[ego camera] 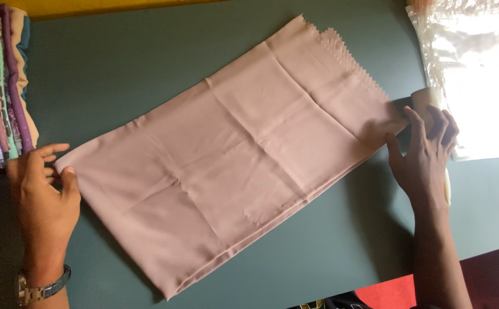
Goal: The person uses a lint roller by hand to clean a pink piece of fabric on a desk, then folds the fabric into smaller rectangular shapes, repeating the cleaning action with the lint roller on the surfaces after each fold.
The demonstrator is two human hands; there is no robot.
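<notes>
A folded dusty-pink cloth (232, 154) lies spread diagonally on a dark green table (123, 63), with crease lines and a zigzag-cut edge at its upper right. My left hand (43, 189), with a metal wristwatch, pinches the cloth's left corner between thumb and fingers. My right hand (424, 154) rests with fingers spread at the cloth's right corner, partly over a beige cardboard tube (427, 100). Whether it grips the cloth is unclear.
A stack of folded multicoloured fabrics (0, 86) stands at the left edge. Clear plastic bags (481, 80) lie at the upper right. The table's near edge runs along the lower right, with something red (387, 292) below it.
</notes>
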